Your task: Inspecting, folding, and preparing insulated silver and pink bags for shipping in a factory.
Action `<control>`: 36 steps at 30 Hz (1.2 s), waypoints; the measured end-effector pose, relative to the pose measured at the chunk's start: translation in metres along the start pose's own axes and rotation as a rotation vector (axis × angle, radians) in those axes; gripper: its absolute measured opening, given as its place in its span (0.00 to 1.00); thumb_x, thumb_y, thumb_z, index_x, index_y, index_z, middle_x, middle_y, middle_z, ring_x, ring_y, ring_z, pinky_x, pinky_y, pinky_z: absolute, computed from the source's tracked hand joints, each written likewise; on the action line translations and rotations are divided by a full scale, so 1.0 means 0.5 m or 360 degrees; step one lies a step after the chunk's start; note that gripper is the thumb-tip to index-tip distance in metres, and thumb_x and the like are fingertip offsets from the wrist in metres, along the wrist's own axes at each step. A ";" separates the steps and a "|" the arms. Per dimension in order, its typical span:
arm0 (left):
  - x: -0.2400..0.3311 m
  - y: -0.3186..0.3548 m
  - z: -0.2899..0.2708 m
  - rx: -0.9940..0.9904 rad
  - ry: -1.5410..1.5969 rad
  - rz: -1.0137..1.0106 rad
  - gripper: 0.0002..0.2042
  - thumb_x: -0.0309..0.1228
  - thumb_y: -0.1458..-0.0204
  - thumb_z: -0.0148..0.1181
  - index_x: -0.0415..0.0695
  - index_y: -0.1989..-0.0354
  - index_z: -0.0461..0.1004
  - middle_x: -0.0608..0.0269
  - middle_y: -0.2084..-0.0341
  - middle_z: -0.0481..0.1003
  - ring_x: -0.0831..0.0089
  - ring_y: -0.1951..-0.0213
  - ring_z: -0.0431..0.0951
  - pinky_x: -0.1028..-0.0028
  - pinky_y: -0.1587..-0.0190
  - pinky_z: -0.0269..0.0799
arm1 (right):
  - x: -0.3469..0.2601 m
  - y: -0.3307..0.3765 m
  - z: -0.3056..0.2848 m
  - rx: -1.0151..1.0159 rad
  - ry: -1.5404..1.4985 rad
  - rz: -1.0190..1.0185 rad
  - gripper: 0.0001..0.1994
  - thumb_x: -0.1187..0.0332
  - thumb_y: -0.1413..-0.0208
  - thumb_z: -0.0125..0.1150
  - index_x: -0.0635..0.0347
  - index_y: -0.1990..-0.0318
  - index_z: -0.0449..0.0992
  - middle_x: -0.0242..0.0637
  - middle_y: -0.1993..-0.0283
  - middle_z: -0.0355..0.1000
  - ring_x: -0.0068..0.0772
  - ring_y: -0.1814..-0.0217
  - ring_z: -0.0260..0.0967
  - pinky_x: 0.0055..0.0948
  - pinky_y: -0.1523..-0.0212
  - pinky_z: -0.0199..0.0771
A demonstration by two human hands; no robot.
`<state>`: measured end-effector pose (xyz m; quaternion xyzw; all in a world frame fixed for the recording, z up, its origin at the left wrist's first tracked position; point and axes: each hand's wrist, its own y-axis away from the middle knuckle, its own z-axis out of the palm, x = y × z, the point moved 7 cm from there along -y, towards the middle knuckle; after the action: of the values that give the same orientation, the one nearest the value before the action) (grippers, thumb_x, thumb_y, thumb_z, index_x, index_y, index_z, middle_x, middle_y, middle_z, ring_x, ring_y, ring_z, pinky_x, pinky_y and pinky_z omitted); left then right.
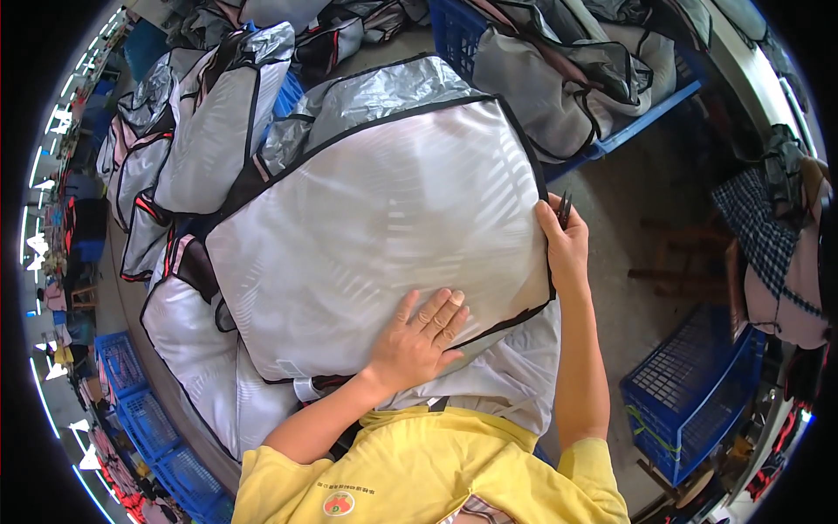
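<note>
A large white translucent bag panel (375, 227) with black binding along its edges lies in front of me, its silver-grey side showing at the top. My left hand (419, 336) rests flat on its lower part with the fingers spread. My right hand (563, 240) grips the panel's right edge and also holds small dark thread snips (565, 208) that point upward. My yellow shirt shows at the bottom of the view.
More white and silver bags (209, 131) are piled to the left. A blue crate (602, 70) of grey bags stands at the upper right. Another blue crate (694, 384) sits on the floor at lower right, near a checked cloth (759, 227).
</note>
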<state>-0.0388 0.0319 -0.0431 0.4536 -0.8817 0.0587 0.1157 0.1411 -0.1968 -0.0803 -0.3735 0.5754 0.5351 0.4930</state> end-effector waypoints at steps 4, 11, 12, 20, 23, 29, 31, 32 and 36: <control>0.005 -0.004 -0.013 0.0045 -0.0016 0.0019 0.37 0.52 0.39 0.61 0.46 0.25 0.65 0.55 0.20 0.55 0.58 0.19 0.50 0.43 0.20 0.41 | -0.009 0.005 -0.007 0.0052 0.0150 -0.0055 0.18 0.63 0.32 0.69 0.68 0.44 0.80 0.24 0.61 0.77 0.13 0.61 0.69 0.18 0.59 0.71; -0.003 -0.044 -0.090 0.0637 0.1201 -0.0169 0.26 0.22 0.40 0.67 0.43 0.32 0.69 0.56 0.29 0.68 0.59 0.38 0.80 0.57 0.32 0.71 | -0.076 0.197 -0.074 0.0397 0.0596 -0.0583 0.19 0.69 0.27 0.56 0.68 0.34 0.73 0.33 0.62 0.72 0.24 0.62 0.68 0.24 0.58 0.71; 0.016 -0.067 -0.087 0.0621 0.1210 -0.0139 0.26 0.22 0.40 0.67 0.43 0.32 0.69 0.56 0.29 0.68 0.59 0.38 0.80 0.57 0.32 0.71 | -0.090 0.240 -0.060 0.0284 0.0465 -0.0525 0.18 0.72 0.28 0.56 0.68 0.35 0.73 0.34 0.62 0.71 0.25 0.63 0.67 0.24 0.58 0.70; 0.047 -0.124 -0.007 0.0620 0.2115 -0.0320 0.37 0.09 0.43 0.62 0.44 0.24 0.58 0.50 0.39 0.71 0.71 0.54 0.84 0.64 0.38 0.77 | -0.046 0.371 -0.049 0.0057 0.0498 -0.0191 0.10 0.78 0.37 0.67 0.65 0.49 0.82 0.27 0.67 0.71 0.14 0.69 0.63 0.21 0.70 0.62; 0.055 -0.127 -0.012 0.0604 0.1930 -0.0184 0.38 0.09 0.43 0.63 0.44 0.24 0.57 0.51 0.39 0.72 0.71 0.53 0.84 0.65 0.39 0.77 | -0.059 0.366 -0.049 0.0102 0.0513 -0.0189 0.07 0.76 0.39 0.69 0.64 0.54 0.85 0.30 0.73 0.70 0.16 0.74 0.62 0.23 0.73 0.62; 0.068 -0.126 -0.026 0.0686 0.1574 -0.0060 0.39 0.09 0.45 0.66 0.43 0.25 0.59 0.52 0.43 0.76 0.70 0.52 0.86 0.65 0.44 0.81 | -0.040 0.369 -0.044 -0.0029 0.0549 -0.0211 0.09 0.75 0.39 0.70 0.63 0.52 0.84 0.34 0.68 0.77 0.19 0.76 0.66 0.24 0.74 0.66; 0.071 -0.127 -0.028 0.0700 0.1489 -0.0013 0.39 0.09 0.46 0.66 0.43 0.25 0.59 0.52 0.43 0.76 0.69 0.54 0.86 0.65 0.44 0.82 | -0.032 0.366 -0.043 -0.0016 0.0536 -0.0227 0.09 0.75 0.39 0.70 0.63 0.53 0.84 0.34 0.68 0.78 0.20 0.76 0.66 0.25 0.74 0.67; 0.075 -0.126 -0.032 0.0721 0.1408 0.0036 0.38 0.09 0.46 0.66 0.42 0.26 0.60 0.51 0.44 0.76 0.68 0.55 0.87 0.66 0.45 0.82 | -0.031 0.365 -0.042 -0.0004 0.0531 -0.0247 0.08 0.75 0.39 0.70 0.63 0.53 0.84 0.35 0.68 0.78 0.20 0.76 0.67 0.25 0.73 0.68; 0.077 -0.123 -0.035 0.0752 0.1285 0.0076 0.37 0.09 0.46 0.66 0.42 0.27 0.61 0.50 0.43 0.76 0.67 0.56 0.87 0.66 0.46 0.83 | -0.037 0.360 -0.036 0.0048 0.0513 -0.0258 0.05 0.76 0.39 0.68 0.63 0.57 0.85 0.34 0.73 0.74 0.20 0.77 0.65 0.26 0.75 0.65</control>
<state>-0.0077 -0.0304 -0.0165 0.3880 -0.7388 0.4322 0.3417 -0.0299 -0.1896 -0.0189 -0.4923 0.6229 0.4181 0.4414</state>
